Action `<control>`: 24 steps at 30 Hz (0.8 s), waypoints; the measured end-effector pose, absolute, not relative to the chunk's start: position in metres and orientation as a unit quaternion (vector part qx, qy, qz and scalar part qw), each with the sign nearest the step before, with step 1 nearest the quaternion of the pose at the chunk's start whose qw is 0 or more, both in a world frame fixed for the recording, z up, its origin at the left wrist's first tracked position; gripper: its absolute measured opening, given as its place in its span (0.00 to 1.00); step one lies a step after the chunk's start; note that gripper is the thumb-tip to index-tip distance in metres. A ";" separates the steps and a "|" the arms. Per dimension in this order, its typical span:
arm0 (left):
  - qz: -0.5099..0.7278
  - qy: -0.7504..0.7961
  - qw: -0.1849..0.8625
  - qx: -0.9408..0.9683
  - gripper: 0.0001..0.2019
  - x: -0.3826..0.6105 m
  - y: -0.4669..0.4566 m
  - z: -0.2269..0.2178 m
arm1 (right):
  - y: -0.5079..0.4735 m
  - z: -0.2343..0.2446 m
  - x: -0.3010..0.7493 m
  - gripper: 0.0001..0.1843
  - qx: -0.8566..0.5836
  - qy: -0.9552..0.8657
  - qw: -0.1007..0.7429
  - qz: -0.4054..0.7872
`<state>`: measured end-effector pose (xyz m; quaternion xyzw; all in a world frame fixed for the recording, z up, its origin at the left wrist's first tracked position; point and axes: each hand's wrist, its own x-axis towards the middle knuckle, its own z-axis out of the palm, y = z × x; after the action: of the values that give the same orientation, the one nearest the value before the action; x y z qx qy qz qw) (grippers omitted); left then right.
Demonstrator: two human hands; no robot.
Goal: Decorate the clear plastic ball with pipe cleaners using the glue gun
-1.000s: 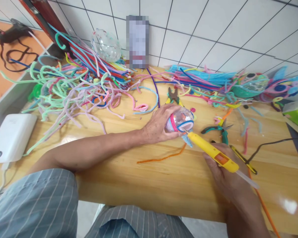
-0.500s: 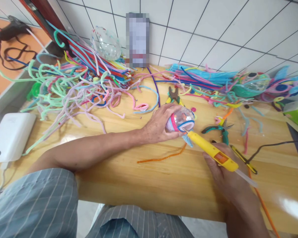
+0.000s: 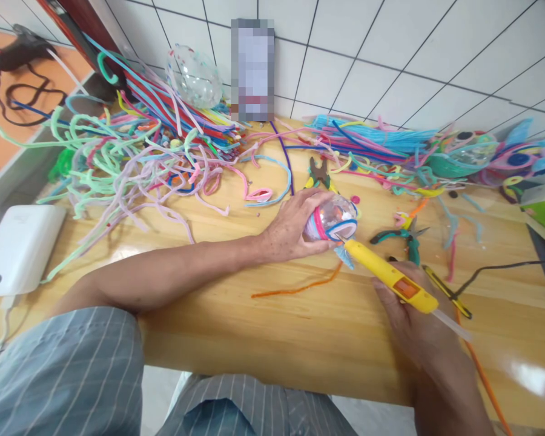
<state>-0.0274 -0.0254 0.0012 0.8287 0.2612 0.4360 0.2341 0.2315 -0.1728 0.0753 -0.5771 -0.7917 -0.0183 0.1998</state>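
Note:
My left hand (image 3: 295, 227) is wrapped round a clear plastic ball (image 3: 340, 213) trimmed with pink, lilac and blue pipe cleaner. A light blue fuzzy piece (image 3: 345, 257) hangs under the ball. In my right hand (image 3: 411, 309) is a yellow hot glue gun (image 3: 384, 272), a clear glue stick jutting from its back end. The metal nozzle points at the blue-edged loop on the ball's near side and seems to touch it. An orange pipe cleaner (image 3: 295, 292) lies on the wooden table (image 3: 272, 339) below the ball.
Tangled pipe cleaners (image 3: 131, 163) spread over the back left. Brown-jawed pliers (image 3: 318, 172), teal-handled pliers (image 3: 409, 239) and a yellow cutter (image 3: 447, 292) lie near my hands. A phone (image 3: 253, 69) leans on the tiled wall. A white power bank (image 3: 22, 251) sits left; fish-like ornaments (image 3: 463, 154) stand back right.
Hardly anything differs. My hands, the ball and the glue gun keep the same positions against each other, while the whole view has shifted very slightly.

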 end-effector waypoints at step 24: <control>0.433 0.259 0.252 0.825 0.45 -0.028 -0.025 0.000 | -0.171 0.079 0.227 0.09 -0.574 -0.794 0.200 -0.029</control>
<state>-0.0276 -0.0253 -0.0003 0.8254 0.2590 0.4335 0.2523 0.2271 -0.1706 0.0785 -0.5740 -0.7936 -0.0291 0.1998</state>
